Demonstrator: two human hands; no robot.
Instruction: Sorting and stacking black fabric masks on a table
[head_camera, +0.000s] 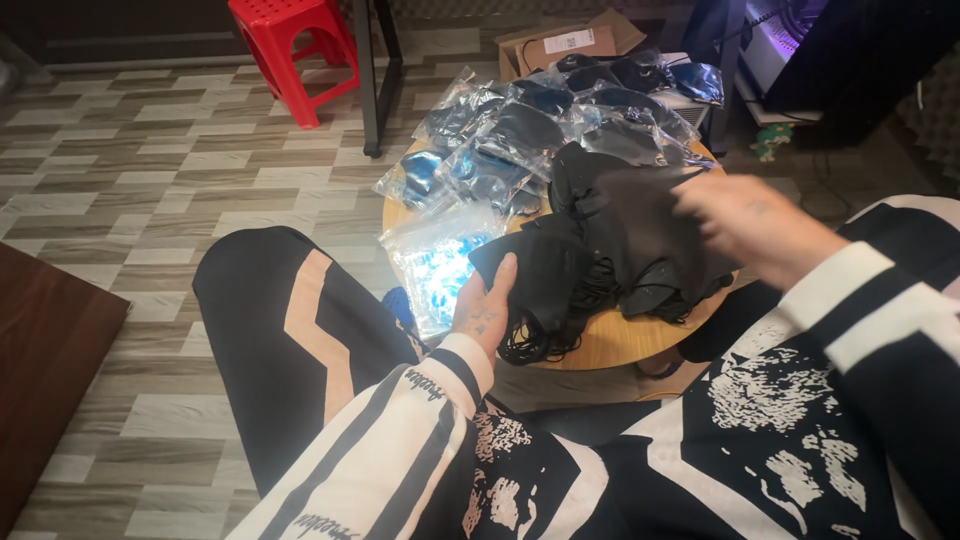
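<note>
The person sits low in front of a small round wooden table (615, 345). On the table lies a heap of black face masks (620, 250) with thin ear loops hanging from them.

The left hand (485, 305) rests at the near left edge of the heap. Its fingers are together and point up along one black mask (535, 265), which lies just at the right of the fingertips and touches them. The thumb is hidden behind the mask, so I cannot tell if the hand pinches it or only lies against it.

The right hand (750, 225) is blurred. It hovers over the right side of the heap, with the fingertips at the upper edge of the top mask. The fingers seem bent down to the cloth, but I cannot tell if they grip it.

Behind the heap, on the far side of the table, there are many masks packed in clear plastic bags (540, 130). One clear bag with a blue and white print (435, 265) lies at the left of the heap, near the left hand. A cardboard box (565, 45) stands on the floor behind the table, and a red plastic stool (290, 45) stands further left.
</note>
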